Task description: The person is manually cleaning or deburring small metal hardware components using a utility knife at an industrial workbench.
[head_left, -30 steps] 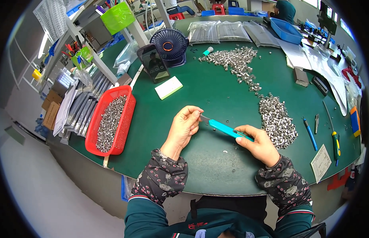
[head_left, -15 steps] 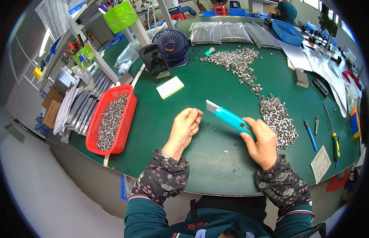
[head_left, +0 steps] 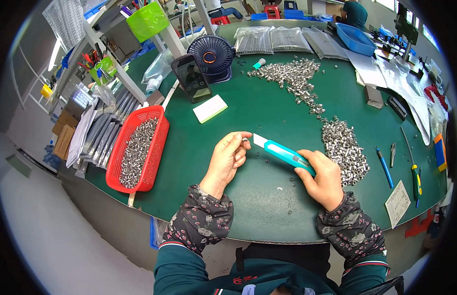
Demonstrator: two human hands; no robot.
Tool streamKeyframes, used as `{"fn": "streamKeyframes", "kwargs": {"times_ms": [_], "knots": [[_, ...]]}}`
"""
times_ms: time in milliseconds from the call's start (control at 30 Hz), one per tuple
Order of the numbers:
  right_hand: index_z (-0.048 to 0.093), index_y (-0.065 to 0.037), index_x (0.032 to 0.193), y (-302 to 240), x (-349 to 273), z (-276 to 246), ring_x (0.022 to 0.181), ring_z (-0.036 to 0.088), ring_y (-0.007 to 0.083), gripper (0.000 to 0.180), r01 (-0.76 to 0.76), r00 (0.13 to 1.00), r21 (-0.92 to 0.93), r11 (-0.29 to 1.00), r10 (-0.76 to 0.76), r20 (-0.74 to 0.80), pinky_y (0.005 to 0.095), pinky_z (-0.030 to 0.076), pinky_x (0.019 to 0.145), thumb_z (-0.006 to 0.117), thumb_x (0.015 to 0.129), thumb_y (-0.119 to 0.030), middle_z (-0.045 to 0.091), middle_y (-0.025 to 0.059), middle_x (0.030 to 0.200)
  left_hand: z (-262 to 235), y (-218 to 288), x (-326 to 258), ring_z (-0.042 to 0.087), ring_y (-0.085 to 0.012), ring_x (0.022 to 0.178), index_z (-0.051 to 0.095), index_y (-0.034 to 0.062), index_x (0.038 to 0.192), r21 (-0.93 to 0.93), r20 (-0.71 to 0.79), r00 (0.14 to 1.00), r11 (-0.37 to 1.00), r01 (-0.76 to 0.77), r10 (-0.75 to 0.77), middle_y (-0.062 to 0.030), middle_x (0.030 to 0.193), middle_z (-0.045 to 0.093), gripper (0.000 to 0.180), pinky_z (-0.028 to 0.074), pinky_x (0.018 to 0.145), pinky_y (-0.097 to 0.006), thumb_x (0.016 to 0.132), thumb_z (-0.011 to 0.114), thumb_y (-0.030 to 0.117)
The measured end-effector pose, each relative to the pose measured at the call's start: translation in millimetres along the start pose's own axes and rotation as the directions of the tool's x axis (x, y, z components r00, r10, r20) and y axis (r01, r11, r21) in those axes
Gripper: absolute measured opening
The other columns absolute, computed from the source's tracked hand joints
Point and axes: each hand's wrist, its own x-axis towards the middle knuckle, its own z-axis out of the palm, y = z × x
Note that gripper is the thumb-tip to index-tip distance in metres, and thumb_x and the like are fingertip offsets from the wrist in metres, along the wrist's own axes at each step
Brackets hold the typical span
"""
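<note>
Between the thumb and fingertips of my left hand is a small metal ring, partly hidden by the fingers. My right hand is wrapped round the teal handle of a utility knife. Its wide blade points left, and the tip is close beside the ring; whether they touch I cannot tell. Just right of my right hand lies a pile of metal rings. A second, looser heap of small metal parts spreads farther back on the green table. A few dark bits lie below the knife.
At the left edge stands a red basket filled with metal pieces. A phone leans by a dark fan, near a white card pad. On the right are a blue pen, a screwdriver and a paper slip.
The knife has tilted flatter and its blade tip has dropped lower, nearer the ring. My left index finger has straightened toward the blade, and more of the ring shows.
</note>
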Motion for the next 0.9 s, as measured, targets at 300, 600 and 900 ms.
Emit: {"fn": "streamKeyframes", "kwargs": {"times_ms": [300,600,900], "knots": [[0.054,-0.005,0.092,0.7,-1.3,0.8,0.058,0.051,0.0264,0.027,0.021,0.999,-0.001,1.0,-0.021,0.034,0.0342,0.04,0.05,0.061,0.068,-0.014,0.049,0.0094,0.067,-0.5,-1.9,1.2,0.033,-0.0014,0.046,0.051,0.0018,0.093,-0.022,0.014,1.0,1.0,-0.003,0.003,-0.0029,0.074,0.049,0.014,0.026,0.036,-0.013,0.084,0.047,0.011],[0.054,-0.005,0.092,-0.2,-1.1,0.1,0.06,0.052,0.0267,0.026,0.01,0.999,0.011,1.0,-0.011,0.05,0.0342,0.04,0.051,0.061,0.068,-0.014,0.05,0.0095,0.067,-3.9,-4.0,2.5,0.033,-0.0017,0.046,0.051,0.0033,0.09,-0.075,0.042,0.999,0.997,0.0,0.003,-0.0026,0.073,0.049,0.012,0.026,0.035,-0.013,0.084,0.048,0.013],[0.055,-0.006,0.092,0.5,-1.1,0.5,0.06,0.052,0.0269,0.025,0.001,0.999,0.039,0.999,-0.003,0.051,0.0339,0.041,0.052,0.06,0.069,-0.015,0.051,0.0094,0.068,-1.7,-3.4,2.1,0.033,-0.0023,0.047,0.052,0.0034,0.089,-0.044,0.045,0.999,0.999,-0.022,0.024,-0.0026,0.075,0.048,0.01,0.026,0.036,-0.013,0.083,0.049,0.011]]}}
